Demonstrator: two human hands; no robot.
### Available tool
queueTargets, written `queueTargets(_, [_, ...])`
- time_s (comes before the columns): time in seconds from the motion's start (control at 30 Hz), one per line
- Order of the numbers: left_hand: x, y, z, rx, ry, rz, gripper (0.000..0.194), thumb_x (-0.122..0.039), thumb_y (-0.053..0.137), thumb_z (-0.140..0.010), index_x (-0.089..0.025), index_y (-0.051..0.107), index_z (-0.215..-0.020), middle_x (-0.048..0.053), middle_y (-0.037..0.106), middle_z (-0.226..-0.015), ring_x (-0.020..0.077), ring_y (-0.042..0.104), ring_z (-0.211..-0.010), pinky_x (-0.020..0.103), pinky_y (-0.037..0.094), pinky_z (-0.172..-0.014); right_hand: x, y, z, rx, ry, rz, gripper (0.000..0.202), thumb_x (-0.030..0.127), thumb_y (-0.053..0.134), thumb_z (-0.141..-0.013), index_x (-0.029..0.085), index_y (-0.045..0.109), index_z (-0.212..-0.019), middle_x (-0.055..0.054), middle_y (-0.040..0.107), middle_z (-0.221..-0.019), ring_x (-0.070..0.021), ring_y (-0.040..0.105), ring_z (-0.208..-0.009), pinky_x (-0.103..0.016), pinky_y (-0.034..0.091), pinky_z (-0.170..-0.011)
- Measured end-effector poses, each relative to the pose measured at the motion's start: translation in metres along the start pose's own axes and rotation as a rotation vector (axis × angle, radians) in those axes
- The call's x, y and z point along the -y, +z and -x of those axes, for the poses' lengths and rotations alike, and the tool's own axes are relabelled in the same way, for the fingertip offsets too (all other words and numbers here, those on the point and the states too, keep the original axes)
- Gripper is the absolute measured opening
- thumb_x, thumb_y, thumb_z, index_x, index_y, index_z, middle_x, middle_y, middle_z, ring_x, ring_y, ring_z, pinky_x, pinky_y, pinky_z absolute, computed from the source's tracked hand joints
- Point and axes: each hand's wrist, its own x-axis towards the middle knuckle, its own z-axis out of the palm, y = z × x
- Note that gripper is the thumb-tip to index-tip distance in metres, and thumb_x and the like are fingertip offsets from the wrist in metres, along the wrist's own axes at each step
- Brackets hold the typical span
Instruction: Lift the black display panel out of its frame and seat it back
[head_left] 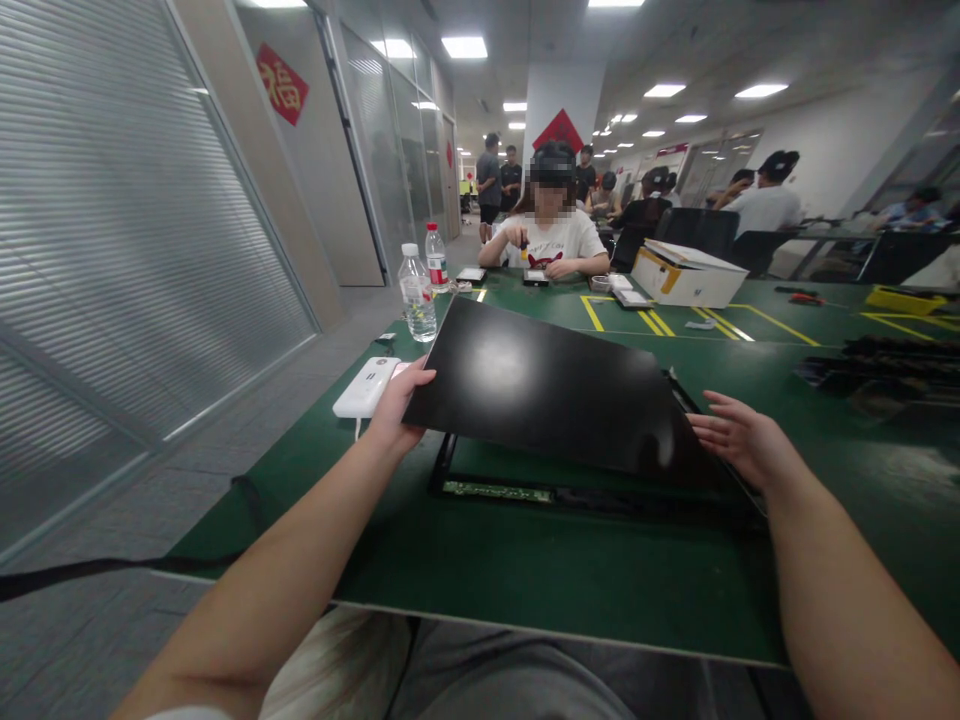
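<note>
My left hand (396,408) grips the left edge of a glossy black display panel (555,385), thumb on top. The panel is tilted, its left side raised higher than its right. Close to the panel's right edge is my right hand (739,438), fingers stretched out; whether the fingertips touch the edge I cannot tell. Beneath the panel lies a thin black frame (441,468) on the green table (570,575). A green circuit board strip (496,491) runs along the frame's near side. The panel hides most of the frame's inside.
A white power bank (366,388) with a cable lies left of my left hand. Two bottles (417,300) stand behind it. Across the table sits a person (559,235) working on small items. A white box (694,275) and a pile of black parts (877,380) are to the right.
</note>
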Motion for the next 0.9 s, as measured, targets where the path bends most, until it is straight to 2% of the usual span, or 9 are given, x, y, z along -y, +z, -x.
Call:
queueTargets(0.1, [0.003, 0.001, 0.001, 0.002, -0.017, -0.04, 0.059, -0.021, 0.072, -0.064, -0.014, 0.076, -0.122, 0.009, 0.082, -0.109, 0.0326, 0.077, -0.101, 0.041, 0.06, -0.092, 0.001, -0.001, 0.001, -0.033, -0.025, 0.047, 0.056, 0.023, 0.059, -0.082, 0.025, 0.058, -0.137, -0.008, 0.076, -0.078, -0.0208, 0.073, -0.071, -0.03, 0.054, -0.069])
queueTargets(0.2, [0.005, 0.002, 0.003, 0.002, -0.023, -0.075, 0.054, -0.021, 0.075, -0.063, -0.013, 0.078, -0.117, 0.009, 0.082, -0.108, 0.0322, 0.077, -0.1, 0.039, 0.06, -0.09, 0.0, -0.004, 0.0, -0.063, -0.037, 0.106, 0.054, 0.03, 0.059, -0.085, 0.027, 0.06, -0.14, -0.007, 0.076, -0.077, -0.0199, 0.071, -0.071, -0.029, 0.049, -0.067])
queueTargets(0.33, [0.01, 0.004, 0.006, -0.002, -0.016, -0.097, 0.053, -0.022, 0.08, -0.062, -0.012, 0.078, -0.114, 0.01, 0.082, -0.105, 0.0306, 0.076, -0.099, 0.035, 0.059, -0.087, -0.003, -0.006, -0.005, -0.121, -0.112, 0.19, 0.056, 0.039, 0.061, -0.081, 0.027, 0.064, -0.136, -0.007, 0.077, -0.077, -0.0183, 0.063, -0.065, -0.028, 0.038, -0.058])
queueTargets(0.43, [0.014, 0.004, 0.007, -0.002, -0.052, -0.138, 0.052, -0.023, 0.081, -0.063, -0.012, 0.079, -0.114, 0.01, 0.082, -0.101, 0.0286, 0.077, -0.094, 0.032, 0.058, -0.078, -0.007, -0.008, -0.01, -0.158, -0.147, 0.216, 0.057, 0.041, 0.064, -0.078, 0.024, 0.064, -0.132, -0.008, 0.075, -0.074, -0.0166, 0.055, -0.058, -0.027, 0.033, -0.053])
queueTargets(0.6, [0.018, 0.002, 0.005, -0.018, -0.105, -0.17, 0.046, -0.021, 0.081, -0.061, -0.011, 0.08, -0.106, 0.009, 0.081, -0.089, 0.0255, 0.076, -0.082, 0.027, 0.055, -0.066, -0.013, -0.012, -0.019, -0.18, -0.134, 0.237, 0.047, 0.042, 0.068, -0.077, 0.021, 0.064, -0.118, -0.009, 0.074, -0.072, -0.0169, 0.055, -0.059, -0.027, 0.034, -0.053])
queueTargets(0.77, [0.02, 0.001, 0.003, -0.074, -0.167, -0.194, 0.036, -0.015, 0.077, -0.061, -0.012, 0.081, -0.097, 0.008, 0.08, -0.083, 0.0237, 0.075, -0.076, 0.027, 0.056, -0.064, -0.012, -0.012, -0.019, -0.201, -0.135, 0.232, 0.038, 0.04, 0.067, -0.076, 0.021, 0.063, -0.108, -0.008, 0.073, -0.07, -0.0165, 0.053, -0.057, -0.028, 0.032, -0.052])
queueTargets(0.9, [0.023, 0.0, 0.003, -0.057, -0.213, -0.201, 0.036, -0.012, 0.076, -0.062, -0.014, 0.08, -0.097, 0.008, 0.08, -0.083, 0.0245, 0.076, -0.077, 0.029, 0.057, -0.063, -0.008, -0.01, -0.012, -0.245, -0.172, 0.274, 0.037, 0.042, 0.066, -0.074, 0.021, 0.064, -0.104, -0.007, 0.071, -0.066, -0.0183, 0.057, -0.06, -0.03, 0.036, -0.056])
